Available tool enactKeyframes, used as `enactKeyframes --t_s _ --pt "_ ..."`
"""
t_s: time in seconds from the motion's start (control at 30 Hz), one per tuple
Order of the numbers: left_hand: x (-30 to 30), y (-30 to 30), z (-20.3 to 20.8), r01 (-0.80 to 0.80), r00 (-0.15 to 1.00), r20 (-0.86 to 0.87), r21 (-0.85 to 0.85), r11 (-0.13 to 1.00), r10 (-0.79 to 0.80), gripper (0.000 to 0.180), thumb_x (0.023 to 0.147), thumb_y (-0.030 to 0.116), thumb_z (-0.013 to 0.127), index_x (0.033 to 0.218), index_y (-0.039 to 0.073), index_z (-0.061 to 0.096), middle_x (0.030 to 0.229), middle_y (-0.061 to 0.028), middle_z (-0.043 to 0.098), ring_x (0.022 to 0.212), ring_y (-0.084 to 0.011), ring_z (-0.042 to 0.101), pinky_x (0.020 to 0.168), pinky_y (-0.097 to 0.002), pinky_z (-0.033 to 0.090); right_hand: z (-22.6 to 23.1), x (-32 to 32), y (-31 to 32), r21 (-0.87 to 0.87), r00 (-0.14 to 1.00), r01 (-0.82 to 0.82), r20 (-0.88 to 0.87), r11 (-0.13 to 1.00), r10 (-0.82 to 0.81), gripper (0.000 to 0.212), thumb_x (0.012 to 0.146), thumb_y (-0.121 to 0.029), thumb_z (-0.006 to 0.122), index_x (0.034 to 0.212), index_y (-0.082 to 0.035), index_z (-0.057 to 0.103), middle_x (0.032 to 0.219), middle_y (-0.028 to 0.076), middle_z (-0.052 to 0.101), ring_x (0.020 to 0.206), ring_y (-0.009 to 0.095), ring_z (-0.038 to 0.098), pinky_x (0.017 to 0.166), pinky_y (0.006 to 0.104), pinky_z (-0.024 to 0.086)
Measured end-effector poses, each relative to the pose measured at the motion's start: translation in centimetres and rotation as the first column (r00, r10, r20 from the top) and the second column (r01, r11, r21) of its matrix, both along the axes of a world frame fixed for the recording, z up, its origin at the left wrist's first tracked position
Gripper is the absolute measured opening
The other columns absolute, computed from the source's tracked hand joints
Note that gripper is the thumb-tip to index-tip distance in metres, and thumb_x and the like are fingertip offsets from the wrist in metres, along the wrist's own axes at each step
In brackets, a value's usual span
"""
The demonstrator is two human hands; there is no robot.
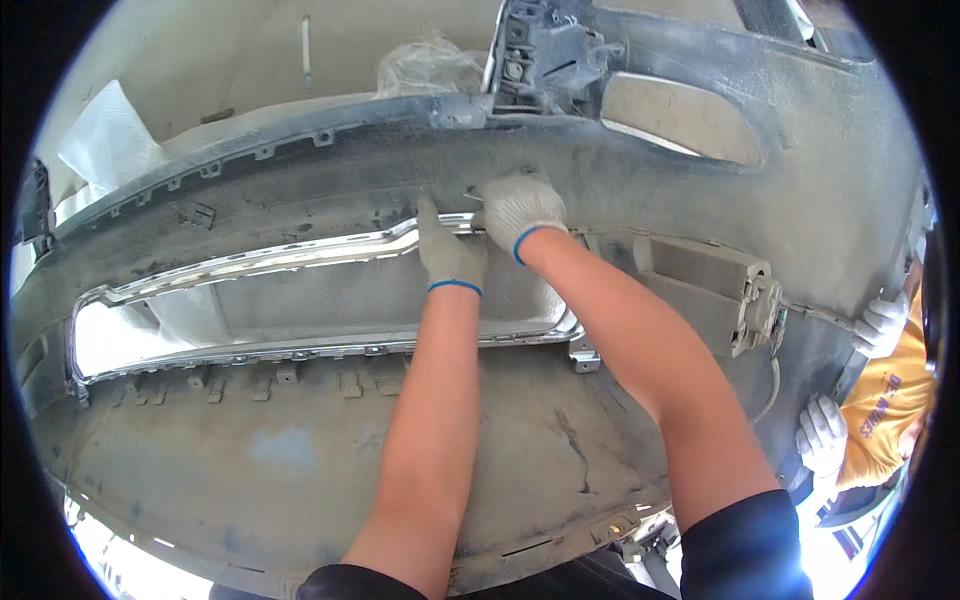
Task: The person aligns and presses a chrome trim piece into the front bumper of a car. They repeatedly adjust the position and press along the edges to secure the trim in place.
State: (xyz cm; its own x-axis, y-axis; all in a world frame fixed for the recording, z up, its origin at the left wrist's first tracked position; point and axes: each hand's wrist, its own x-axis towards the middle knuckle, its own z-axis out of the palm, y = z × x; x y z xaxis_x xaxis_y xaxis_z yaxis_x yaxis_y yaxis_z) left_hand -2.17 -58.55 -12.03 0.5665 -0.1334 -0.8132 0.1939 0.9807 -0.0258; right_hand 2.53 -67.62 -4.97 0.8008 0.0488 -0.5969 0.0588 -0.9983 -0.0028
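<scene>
In front of me lies a large dark grey car bumper (pixel 330 430), its dusty inner side facing up. A long chrome trim frame (pixel 300 250) borders the opening across its middle. My left hand (pixel 450 250), in a pale knitted glove with a blue cuff, grips the upper rail of this frame, one digit pointing up over the rail and the others hidden. Close by on the right, my right hand (pixel 522 212), gloved alike, is closed against the bumper beside the rail. A thin dark tip shows by its fingers, too little to name.
A boxy grey housing (pixel 695 285) with a cable sits on the bumper to the right. At the right edge a co-worker in a yellow shirt (pixel 885 410) has gloved hands on the bumper. Clear plastic wrap (pixel 430 68) and a foam sheet (pixel 110 140) lie beyond the far edge.
</scene>
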Motion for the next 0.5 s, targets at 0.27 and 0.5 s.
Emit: enactKeyframes --t_s 0.27,0.5 --pt "-1.0 5.2 6.8 0.313 0.889 -0.431 0.319 0.894 -0.157 0.053 0.101 0.043 0.059 0.136 0.003 0.056 0.127 -0.0109 0.062 0.116 -0.0262 0.059 0.09 -0.0427 0.052 2.0 1.6 0.3 0.157 0.989 0.134 -0.078 0.979 -0.123 0.042 0.091 -0.043 0.063 0.103 -0.003 0.073 0.103 0.024 0.072 0.099 0.04 0.07 0.088 0.0495 0.054" --pt "0.7 16.2 4.1 0.007 0.997 -0.071 0.336 0.942 0.018 0.057 0.103 0.051 0.047 0.144 0.011 0.049 0.144 -0.0104 0.053 0.13 -0.0276 0.052 0.113 -0.0434 0.04 -0.5 0.8 9.8 0.402 0.994 -0.019 -0.092 0.915 0.061 0.036 0.087 -0.027 0.059 0.108 -0.001 0.074 0.11 0.027 0.071 0.105 0.04 0.069 0.096 0.0481 0.053"
